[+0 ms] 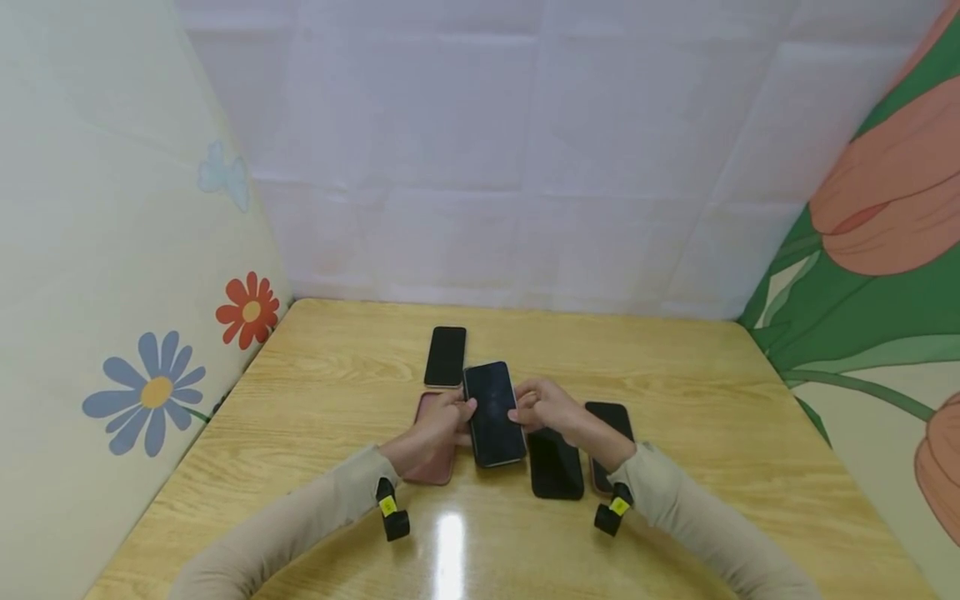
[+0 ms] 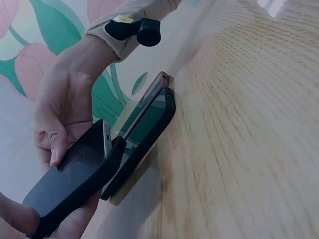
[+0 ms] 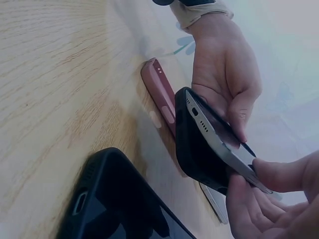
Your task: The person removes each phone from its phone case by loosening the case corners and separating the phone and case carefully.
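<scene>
Both hands hold a dark-screened smartphone [image 1: 495,417] above the middle of the table. A black phone case [image 3: 187,149] lies under the phone; in the right wrist view the phone's silver edge stands tilted out of it. My left hand [image 1: 441,423] grips the left side, its thumb on the screen edge. On the opposite side my right hand [image 1: 551,408] pinches the phone's edge between thumb and fingers. Below the left hand lies a pink phone case [image 1: 433,471]. A black-cased phone [image 1: 557,471] rests on the table below the right hand.
Behind the held phone another phone [image 1: 446,356] lies screen up. To the right, partly under the right forearm, is a phone with a pinkish rim [image 1: 613,417]. The wooden table [image 1: 337,350] meets a white cloth backdrop [image 1: 480,167], with patterned cloths at both sides.
</scene>
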`<move>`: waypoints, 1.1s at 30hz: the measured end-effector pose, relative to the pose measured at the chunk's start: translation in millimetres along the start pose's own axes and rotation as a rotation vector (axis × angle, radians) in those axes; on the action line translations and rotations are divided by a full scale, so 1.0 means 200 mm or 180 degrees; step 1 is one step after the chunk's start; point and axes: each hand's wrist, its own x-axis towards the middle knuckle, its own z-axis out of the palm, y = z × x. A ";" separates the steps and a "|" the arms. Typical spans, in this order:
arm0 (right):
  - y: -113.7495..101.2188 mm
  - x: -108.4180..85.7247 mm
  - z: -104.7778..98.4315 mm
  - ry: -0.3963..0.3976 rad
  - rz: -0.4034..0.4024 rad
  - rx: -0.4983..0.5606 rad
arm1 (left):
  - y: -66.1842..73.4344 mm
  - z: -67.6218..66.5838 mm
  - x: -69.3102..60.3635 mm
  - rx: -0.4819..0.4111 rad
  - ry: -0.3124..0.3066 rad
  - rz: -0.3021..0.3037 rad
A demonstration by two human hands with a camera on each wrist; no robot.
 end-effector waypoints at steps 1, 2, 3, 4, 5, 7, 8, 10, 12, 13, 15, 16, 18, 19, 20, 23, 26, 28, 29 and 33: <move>0.00 0.00 0.00 -0.0019 -0.0006 -0.0018 | 0.00 0.00 0.00 -0.0018 -0.0022 -0.0008; -0.01 -0.01 0.00 -0.0026 0.0008 -0.0028 | 0.00 0.00 0.00 -0.0033 -0.0037 -0.0012; -0.01 -0.01 -0.01 -0.0042 0.0005 -0.0053 | 0.00 0.00 0.00 -0.0053 -0.0048 -0.0024; -0.02 -0.01 -0.01 -0.0044 0.0019 -0.0071 | 0.01 0.00 0.00 -0.0067 -0.0061 -0.0017; -0.02 -0.01 -0.01 -0.0049 0.0019 -0.0093 | 0.01 0.00 0.00 -0.0084 -0.0065 -0.0001; -0.03 -0.01 -0.02 -0.0057 0.0032 -0.0135 | 0.01 0.00 0.00 -0.0143 -0.0057 0.0013; -0.03 -0.01 -0.02 -0.0051 0.0058 -0.0138 | 0.01 0.00 0.00 -0.0161 -0.0055 0.0022; -0.03 0.00 -0.03 -0.0050 0.0087 -0.0144 | 0.01 0.00 0.00 -0.0165 -0.0049 0.0047; -0.03 0.00 -0.05 -0.0069 0.0110 -0.0156 | 0.01 0.00 0.00 -0.0139 -0.0008 0.0027; -0.03 0.00 -0.05 -0.0075 0.0119 -0.0166 | 0.01 0.00 0.00 -0.0113 0.0013 0.0014; -0.03 0.00 -0.06 -0.0087 0.0106 -0.0171 | 0.00 -0.01 0.00 -0.0069 0.0059 -0.0008; -0.03 0.00 -0.07 -0.0086 0.0098 -0.0179 | 0.00 -0.01 0.00 -0.0061 0.0084 -0.0022; -0.04 0.00 -0.08 -0.0062 0.0079 -0.0176 | -0.01 -0.02 -0.01 0.0012 0.0119 -0.0052; -0.04 0.01 -0.09 -0.0047 0.0068 -0.0181 | -0.01 -0.02 -0.01 0.0035 0.0124 -0.0075; -0.05 0.01 -0.10 -0.0034 0.0056 -0.0161 | -0.02 -0.02 -0.01 0.0067 0.0121 -0.0096; -0.07 0.01 -0.11 0.0035 0.0048 -0.0134 | -0.04 -0.03 -0.03 0.0169 0.0065 -0.0180; -0.09 0.03 -0.13 0.0112 0.0015 -0.0036 | -0.05 -0.03 -0.04 0.0201 0.0017 -0.0229; -0.09 0.04 -0.13 0.0195 -0.0002 0.0040 | -0.05 -0.03 -0.05 0.0202 0.0001 -0.0237; -0.09 0.05 -0.14 0.0231 -0.0020 0.0063 | -0.05 -0.02 -0.05 0.0217 -0.0006 -0.0220; -0.08 0.09 -0.15 0.0417 0.0006 0.0147 | -0.06 -0.03 -0.06 0.0251 -0.0057 -0.0221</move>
